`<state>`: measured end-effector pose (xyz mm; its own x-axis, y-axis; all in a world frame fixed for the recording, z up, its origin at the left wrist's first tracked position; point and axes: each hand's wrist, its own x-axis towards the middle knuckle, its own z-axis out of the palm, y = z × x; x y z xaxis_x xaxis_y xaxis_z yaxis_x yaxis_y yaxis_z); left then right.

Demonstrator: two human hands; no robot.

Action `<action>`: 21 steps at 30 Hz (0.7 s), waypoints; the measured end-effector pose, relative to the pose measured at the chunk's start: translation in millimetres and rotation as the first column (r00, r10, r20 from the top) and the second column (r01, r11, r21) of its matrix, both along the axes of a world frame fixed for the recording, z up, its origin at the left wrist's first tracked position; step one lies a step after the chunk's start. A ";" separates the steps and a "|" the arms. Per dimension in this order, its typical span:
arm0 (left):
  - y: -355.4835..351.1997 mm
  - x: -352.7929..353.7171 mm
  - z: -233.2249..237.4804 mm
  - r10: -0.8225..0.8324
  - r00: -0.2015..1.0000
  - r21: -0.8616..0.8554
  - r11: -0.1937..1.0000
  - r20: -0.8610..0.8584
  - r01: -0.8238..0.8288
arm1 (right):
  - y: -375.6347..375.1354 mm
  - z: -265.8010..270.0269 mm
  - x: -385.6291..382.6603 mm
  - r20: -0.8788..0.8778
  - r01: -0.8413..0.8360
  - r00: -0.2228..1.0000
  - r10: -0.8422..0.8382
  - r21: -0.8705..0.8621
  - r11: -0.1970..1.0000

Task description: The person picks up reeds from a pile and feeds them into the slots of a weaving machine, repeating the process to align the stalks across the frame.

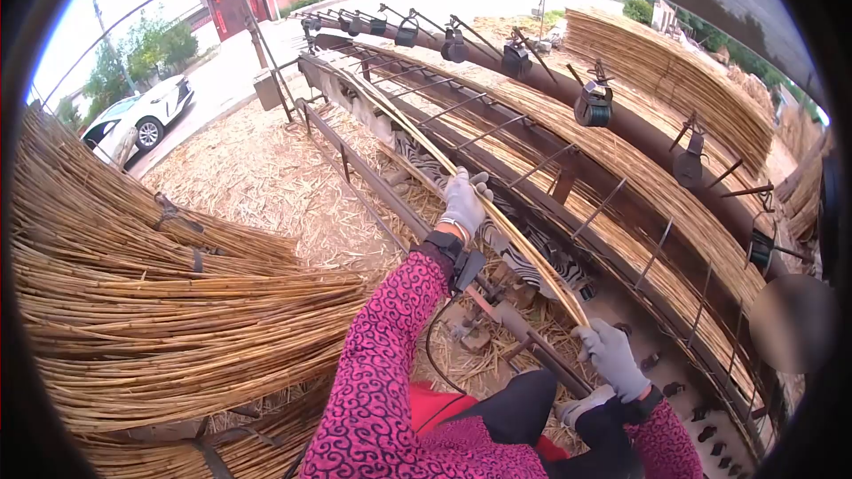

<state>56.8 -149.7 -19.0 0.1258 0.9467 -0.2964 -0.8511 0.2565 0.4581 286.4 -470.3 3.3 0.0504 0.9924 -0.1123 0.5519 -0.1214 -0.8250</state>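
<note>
Several long pale reeds run diagonally between my hands, along the near side of the metal frame. My gloved left hand is closed round them near the middle of the view. Lower right, my gloved right hand is closed at their near end. The far part of the reeds stretches away toward the top left of the frame. Beneath them lies a zebra-patterned cloth. Beyond my hands, the long metal frame with thin crossbars holds a layer of reeds.
Large tied reed bundles fill the left side. Wire spools hang along a dark pipe beyond the frame. A reed stack stands at the back right. A metal rail crosses above scattered straw. A white car stands at the upper left.
</note>
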 end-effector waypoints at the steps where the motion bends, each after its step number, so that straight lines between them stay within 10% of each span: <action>1: -5.9 8.5 4.3 0.029 1.000 -0.025 0.999 -0.011 -0.029 | 22.0 2.3 -8.5 -0.002 -0.004 1.000 0.004 0.004 1.000; 9: 92.8 -8.2 -7.7 0.062 0.996 -0.002 0.998 -0.067 -0.062 | 56.9 -2.0 -10.2 0.228 -0.111 0.970 0.087 0.091 0.990; 12: 111.1 -21.9 -6.8 -0.024 0.992 0.106 0.994 -0.121 0.037 | 52.3 7.8 -4.7 0.022 -0.046 0.999 0.047 -0.055 0.997; 18: 43.5 23.3 -11.3 -0.293 0.948 0.238 0.918 -0.127 0.316 | 108.6 38.2 12.3 -0.240 0.046 0.968 -0.070 -0.105 0.993; 21: 16.5 53.4 -2.9 -0.360 0.914 0.247 0.883 -0.187 0.398 | 132.5 49.4 28.4 -0.065 0.056 0.996 -0.061 -0.086 0.995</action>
<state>110.2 -133.2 -21.9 0.4694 0.8801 -0.0719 -0.6407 0.3955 0.6581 314.8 -337.8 52.7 0.0976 0.9748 -0.2006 0.4855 -0.2226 -0.8455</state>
